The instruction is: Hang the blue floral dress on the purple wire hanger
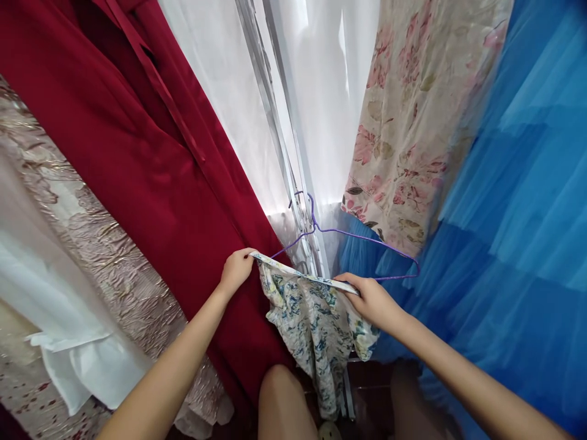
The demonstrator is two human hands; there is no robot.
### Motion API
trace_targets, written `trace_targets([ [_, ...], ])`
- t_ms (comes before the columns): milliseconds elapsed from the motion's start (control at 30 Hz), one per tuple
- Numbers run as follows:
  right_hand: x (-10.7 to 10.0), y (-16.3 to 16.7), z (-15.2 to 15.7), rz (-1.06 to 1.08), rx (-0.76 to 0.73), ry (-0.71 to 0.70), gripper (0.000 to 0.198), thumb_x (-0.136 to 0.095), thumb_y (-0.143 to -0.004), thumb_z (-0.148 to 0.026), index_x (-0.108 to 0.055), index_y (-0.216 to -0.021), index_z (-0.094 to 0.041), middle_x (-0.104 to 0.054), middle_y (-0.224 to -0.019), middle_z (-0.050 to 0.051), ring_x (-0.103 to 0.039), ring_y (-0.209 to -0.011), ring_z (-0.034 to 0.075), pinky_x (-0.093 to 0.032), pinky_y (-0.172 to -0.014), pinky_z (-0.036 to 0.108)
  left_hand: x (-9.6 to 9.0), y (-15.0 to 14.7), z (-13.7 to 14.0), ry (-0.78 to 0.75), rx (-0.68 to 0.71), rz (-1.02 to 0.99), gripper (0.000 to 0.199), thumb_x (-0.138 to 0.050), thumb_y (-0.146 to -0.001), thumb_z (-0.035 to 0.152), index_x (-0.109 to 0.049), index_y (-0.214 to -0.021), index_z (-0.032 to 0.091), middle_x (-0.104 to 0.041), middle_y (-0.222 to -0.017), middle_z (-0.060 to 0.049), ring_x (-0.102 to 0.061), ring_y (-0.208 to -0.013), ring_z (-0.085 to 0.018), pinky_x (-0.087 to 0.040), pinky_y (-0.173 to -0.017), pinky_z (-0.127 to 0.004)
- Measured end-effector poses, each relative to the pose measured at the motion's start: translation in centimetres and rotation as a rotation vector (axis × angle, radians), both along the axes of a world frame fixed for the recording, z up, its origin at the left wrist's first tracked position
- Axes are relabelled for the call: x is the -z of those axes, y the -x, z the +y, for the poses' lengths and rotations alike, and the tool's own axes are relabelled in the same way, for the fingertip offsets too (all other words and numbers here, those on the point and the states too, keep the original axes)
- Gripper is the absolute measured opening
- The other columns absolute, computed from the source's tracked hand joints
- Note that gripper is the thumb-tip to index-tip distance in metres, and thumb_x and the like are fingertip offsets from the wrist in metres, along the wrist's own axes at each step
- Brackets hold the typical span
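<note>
A pale floral garment (312, 330) with blue, green and yellow print hangs in loose folds between my hands. Its narrow top band is drawn out in a slanting line. My left hand (237, 273) pinches the band's left end. Toward the other end, my right hand (371, 299) is closed around the band, with the thumb along it. A purple hanger (367, 236) shows behind the band, its hook up beside the metal poles. The hanger's right arm sticks out past my right hand; its lower left part is hidden by the garment. Whether either hand also touches the hanger, I cannot tell.
Long red cloth (151, 177) hangs at left, beside a textured pinkish garment (101, 226) and white cloth (77, 354). Metal poles (279, 110) stand ahead before white fabric. A pink-flowered garment (403, 128) and blue tulle (518, 232) hang at right. My knee (284, 403) is below.
</note>
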State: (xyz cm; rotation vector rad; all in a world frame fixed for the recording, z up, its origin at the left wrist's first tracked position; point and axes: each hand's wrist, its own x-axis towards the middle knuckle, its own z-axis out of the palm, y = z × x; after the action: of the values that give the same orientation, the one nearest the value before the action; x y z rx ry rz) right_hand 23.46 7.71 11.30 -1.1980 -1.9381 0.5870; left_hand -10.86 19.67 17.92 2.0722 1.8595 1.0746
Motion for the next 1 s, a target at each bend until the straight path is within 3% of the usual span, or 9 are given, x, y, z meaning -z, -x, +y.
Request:
trace_targets([
  [100,0.2,0.5,-0.4,-0.028,0.029,0.007,0.033,-0.047,-0.093,-0.02,-0.067,-0.117,-0.026,-0.078,-0.099,0.004,-0.072,-0.089,0.026,-0.05,-0.078,0.032,0.5,-0.6,0.1,0.019,0.052,-0.153,0.035,-0.042,-0.081,0.021,-0.07,-0.099,0.012,-0.072,-0.072,-0.007,-0.066,-0.064,-0.02,-0.051,-0.061,-0.028],
  [200,0.3,0.8,-0.7,-0.038,0.029,0.006,0.035,-0.047,-0.092,-0.019,-0.068,-0.119,-0.028,-0.078,-0.098,0.004,-0.073,-0.09,0.026,-0.05,-0.079,0.032,0.3,-2.5,-0.4,-0.042,0.129,-0.253,0.034,-0.045,-0.079,0.024,-0.068,-0.1,0.011,-0.073,-0.087,-0.009,-0.067,-0.073,-0.019,-0.052,-0.066,-0.028],
  [333,-0.1,1.0,-0.9,-0.043,0.026,0.003,0.037,-0.048,-0.09,-0.017,-0.07,-0.118,-0.028,-0.079,-0.102,0.004,-0.073,-0.095,0.028,-0.05,-0.082,0.033,-1.0,-5.8,-2.3,-0.076,0.328,-0.223,0.027,-0.05,-0.081,0.026,-0.07,-0.096,0.015,-0.073,-0.092,-0.005,-0.065,-0.082,-0.019,-0.05,-0.072,-0.026],
  [467,-0.1,0.1,-1.3,-0.039,0.004,-0.025,0.043,-0.049,-0.088,-0.015,-0.068,-0.124,-0.029,-0.077,-0.112,0.003,-0.072,-0.099,0.026,-0.051,-0.085,0.033,-1.5,-7.2,-4.2,-0.157,0.389,-0.131,0.025,-0.048,-0.09,0.025,-0.069,-0.103,0.019,-0.067,-0.077,0.0,-0.059,-0.068,-0.014,-0.042,-0.064,-0.023],
  [600,1.1,-2.4,-2.0,0.031,0.131,-0.202,0.055,-0.055,-0.087,-0.018,-0.056,-0.141,-0.029,-0.073,-0.109,0.005,-0.069,-0.091,0.023,-0.052,-0.082,0.033,-0.6,-6.7,-4.7,-0.169,0.358,-0.292,0.015,-0.053,-0.091,0.03,-0.06,-0.097,0.018,-0.055,-0.058,0.004,-0.047,-0.05,-0.011,-0.034,-0.05,-0.02],
  [733,2.0,-5.0,-2.2,0.038,0.365,-0.452,0.07,-0.052,-0.08,-0.011,-0.048,-0.148,-0.027,-0.057,-0.116,0.01,-0.061,-0.102,0.025,-0.053,-0.08,0.035,0.1,-6.6,-4.9,-0.161,0.399,-0.335,0.019,-0.058,-0.091,0.035,-0.062,-0.086,0.017,-0.059,-0.066,0.001,-0.055,-0.059,-0.013,-0.04,-0.055,-0.02],
  [867,0.4,-7.0,-1.0,0.052,0.522,-0.499,0.083,-0.051,-0.073,-0.009,-0.036,-0.154,-0.023,-0.037,-0.148,0.016,-0.051,-0.128,0.031,-0.052,-0.09,0.039,-0.2,-6.9,-5.3,-0.171,0.394,-0.288,0.019,-0.058,-0.091,0.032,-0.066,-0.085,0.016,-0.062,-0.07,-0.001,-0.06,-0.066,-0.015,-0.044,-0.06,-0.022],
  [933,-1.3,-8.0,-0.4,0.008,0.481,-0.454,0.069,-0.05,-0.076,-0.01,-0.051,-0.145,-0.019,-0.049,-0.144,0.015,-0.054,-0.126,0.031,-0.049,-0.096,0.041,-0.7,-6.6,-5.5,-0.191,0.374,-0.23,0.02,-0.057,-0.092,0.032,-0.068,-0.086,0.016,-0.063,-0.071,0.0,-0.06,-0.067,-0.015,-0.044,-0.061,-0.022],
  [1000,-3.3,-9.2,0.0,-0.031,0.392,-0.35,0.047,-0.049,-0.079,-0.012,-0.07,-0.12,-0.017,-0.069,-0.119,0.012,-0.065,-0.109,0.029,-0.05,-0.089,0.038,-1.1,-5.9,-5.6,-0.226,0.312,-0.164,0.02,-0.058,-0.092,0.033,-0.069,-0.088,0.017,-0.061,-0.069,0.001,-0.057,-0.065,-0.014,-0.042,-0.061,-0.022],
])
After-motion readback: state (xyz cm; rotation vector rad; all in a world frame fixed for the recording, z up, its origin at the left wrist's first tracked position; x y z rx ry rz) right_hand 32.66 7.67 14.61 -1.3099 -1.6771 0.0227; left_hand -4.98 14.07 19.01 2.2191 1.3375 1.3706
